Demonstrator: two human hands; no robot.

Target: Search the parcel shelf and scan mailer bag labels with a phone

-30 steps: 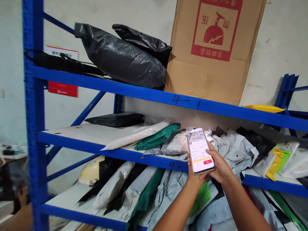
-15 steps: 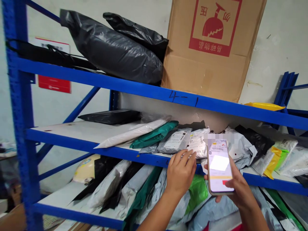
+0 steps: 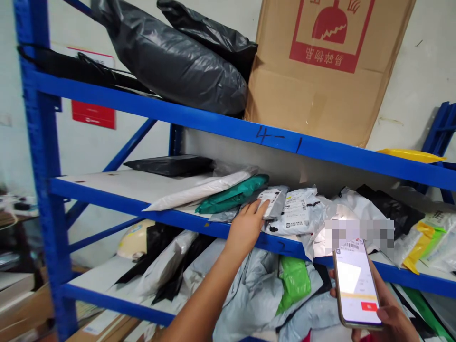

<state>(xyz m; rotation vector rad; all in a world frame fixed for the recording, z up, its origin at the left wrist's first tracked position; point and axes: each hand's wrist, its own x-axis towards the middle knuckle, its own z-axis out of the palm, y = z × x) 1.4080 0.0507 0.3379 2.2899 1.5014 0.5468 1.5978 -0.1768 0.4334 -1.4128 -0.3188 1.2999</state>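
Observation:
My left hand (image 3: 249, 223) reaches to the middle shelf, its fingers curled over the front left of a grey plastic parcel (image 3: 276, 199) with a white label; the thumb is hidden. Right beside it lies a white labelled parcel (image 3: 295, 211). A teal parcel (image 3: 233, 194) and a long white parcel (image 3: 199, 191) rest to the left of my hand. My right hand (image 3: 390, 308) is wrapped around a smartphone (image 3: 356, 285) held upright before the shelf, with my thumb by a red button on its lit screen.
Blue shelf beams (image 3: 228, 126) cross the view. Above stand a large cardboard box (image 3: 320, 95) and black bagged parcels (image 3: 178, 61). The lower shelf (image 3: 96, 280) holds several grey, black and green parcels. More parcels (image 3: 392, 209) lie at the right. A blue post (image 3: 42, 166) stands left.
My left hand has moved left from the white labelled parcel onto the grey parcel. My right hand has moved right and down with the smartphone. The view has shifted slightly.

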